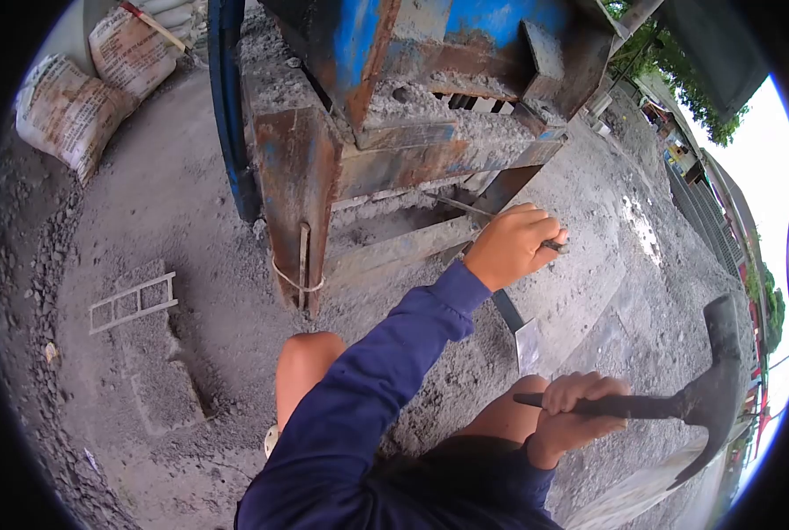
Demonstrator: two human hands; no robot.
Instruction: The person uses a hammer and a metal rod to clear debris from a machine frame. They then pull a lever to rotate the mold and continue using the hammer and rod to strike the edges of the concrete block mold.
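My left hand [516, 246] is closed round a thin metal rod [458, 204], whose far end points into the opening low in the rusty blue machine [430, 159]. The rod's butt sticks out past my fingers. Grey, crumbly material lies inside the opening and along the machine's ledges. Lower right, my right hand [581, 415] grips a claw hammer [712, 389] by its dark handle, close to the end. The hammer is apart from the rod, with its curved claw pointing down. Whether the rod's tip touches anything is hidden.
A ladder-shaped metal frame [134, 303] lies on the dusty ground at left, beside a grey block [160, 375]. Filled sacks [72, 115] stand at upper left, a wooden-handled tool [158, 26] on them. A flat metal piece [528, 346] is near my knee.
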